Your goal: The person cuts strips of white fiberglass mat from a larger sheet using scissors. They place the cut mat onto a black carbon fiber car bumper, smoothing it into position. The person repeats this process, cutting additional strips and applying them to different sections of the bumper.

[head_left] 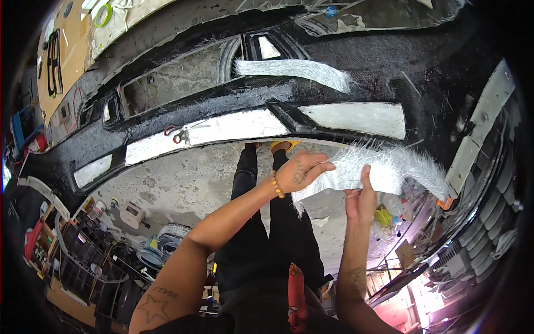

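A frayed strip of white fiberglass mat is stretched between my two hands in front of my body. My left hand, with a beaded bracelet at its wrist, pinches the strip near its left end. Under the middle of it is my right hand, gripping the lower edge with the thumb on top. The strip's right end hangs over toward a metal bracket. Beyond my hands lies a large black bumper-shaped part with white panels. A second fiberglass strip rests across its surface.
Red-handled scissors lie on a white panel of the black part. A beige box-shaped thing and stacked round containers stand on the concrete floor at left. Green tape sits at the far left; a dark slatted grille is at right.
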`<state>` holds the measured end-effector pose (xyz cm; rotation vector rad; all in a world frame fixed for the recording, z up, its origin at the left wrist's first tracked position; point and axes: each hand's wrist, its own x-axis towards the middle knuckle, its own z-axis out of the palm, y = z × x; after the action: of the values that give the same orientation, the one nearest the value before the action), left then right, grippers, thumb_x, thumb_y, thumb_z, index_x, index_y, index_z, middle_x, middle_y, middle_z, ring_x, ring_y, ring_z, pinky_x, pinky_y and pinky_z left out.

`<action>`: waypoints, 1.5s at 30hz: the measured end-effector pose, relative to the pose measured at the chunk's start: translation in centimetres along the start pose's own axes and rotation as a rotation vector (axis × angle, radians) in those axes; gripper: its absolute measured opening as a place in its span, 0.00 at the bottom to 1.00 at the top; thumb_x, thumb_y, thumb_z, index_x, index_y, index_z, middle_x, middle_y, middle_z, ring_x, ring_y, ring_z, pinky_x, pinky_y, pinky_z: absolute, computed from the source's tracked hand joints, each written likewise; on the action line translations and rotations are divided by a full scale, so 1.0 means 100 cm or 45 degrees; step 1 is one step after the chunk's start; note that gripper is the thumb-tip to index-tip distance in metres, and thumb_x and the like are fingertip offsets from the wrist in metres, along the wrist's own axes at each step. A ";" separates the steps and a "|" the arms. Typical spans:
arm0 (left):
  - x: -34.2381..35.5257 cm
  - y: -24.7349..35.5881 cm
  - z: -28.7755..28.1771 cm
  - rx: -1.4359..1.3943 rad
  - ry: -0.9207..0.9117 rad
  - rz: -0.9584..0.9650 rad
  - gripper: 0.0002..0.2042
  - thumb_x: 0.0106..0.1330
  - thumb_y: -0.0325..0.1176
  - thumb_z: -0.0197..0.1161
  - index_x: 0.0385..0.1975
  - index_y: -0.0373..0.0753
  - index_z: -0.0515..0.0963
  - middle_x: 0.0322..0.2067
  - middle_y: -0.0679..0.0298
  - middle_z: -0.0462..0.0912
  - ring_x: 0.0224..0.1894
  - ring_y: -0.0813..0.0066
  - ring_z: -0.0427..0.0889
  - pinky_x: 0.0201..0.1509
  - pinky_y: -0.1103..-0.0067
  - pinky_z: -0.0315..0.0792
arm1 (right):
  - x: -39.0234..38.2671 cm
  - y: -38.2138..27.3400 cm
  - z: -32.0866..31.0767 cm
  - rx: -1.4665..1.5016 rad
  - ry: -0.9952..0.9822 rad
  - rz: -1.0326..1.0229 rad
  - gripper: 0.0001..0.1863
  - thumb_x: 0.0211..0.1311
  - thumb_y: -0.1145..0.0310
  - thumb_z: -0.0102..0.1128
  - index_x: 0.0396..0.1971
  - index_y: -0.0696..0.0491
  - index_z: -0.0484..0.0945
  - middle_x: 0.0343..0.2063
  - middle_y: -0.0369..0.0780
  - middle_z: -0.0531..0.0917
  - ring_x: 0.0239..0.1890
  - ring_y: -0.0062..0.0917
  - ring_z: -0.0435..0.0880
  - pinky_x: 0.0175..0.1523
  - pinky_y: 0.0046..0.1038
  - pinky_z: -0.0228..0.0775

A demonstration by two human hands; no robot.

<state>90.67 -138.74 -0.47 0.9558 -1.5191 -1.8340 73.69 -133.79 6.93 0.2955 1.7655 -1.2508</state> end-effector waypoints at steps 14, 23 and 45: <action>-0.053 0.004 -0.105 0.327 0.040 -0.077 0.05 0.63 0.20 0.57 0.32 0.34 0.80 0.18 0.52 0.68 0.13 0.61 0.71 0.18 0.73 0.61 | -0.026 0.085 0.078 0.298 -0.029 0.127 0.23 0.62 0.69 0.62 0.55 0.55 0.67 0.47 0.43 0.78 0.43 0.33 0.83 0.42 0.40 0.82; -0.095 -0.030 -0.224 0.730 0.666 -0.333 0.14 0.72 0.30 0.47 0.23 0.34 0.73 0.22 0.71 0.70 0.23 0.83 0.65 0.23 0.81 0.58 | 0.038 0.044 0.026 0.268 0.297 -0.107 0.24 0.64 0.60 0.60 0.55 0.54 0.67 0.48 0.43 0.78 0.43 0.32 0.83 0.42 0.40 0.82; 0.002 -0.101 -0.044 -0.535 -0.278 -0.673 0.17 0.63 0.32 0.65 0.50 0.36 0.74 0.39 0.69 0.80 0.41 0.83 0.76 0.46 0.81 0.73 | 0.058 0.095 -0.020 -0.189 -0.216 0.032 0.26 0.61 0.58 0.63 0.54 0.56 0.70 0.45 0.35 0.78 0.45 0.20 0.76 0.48 0.27 0.67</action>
<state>94.28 -139.46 -10.81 1.0342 -0.9729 -2.5723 75.54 -129.55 -3.33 0.1216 1.6919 -1.0879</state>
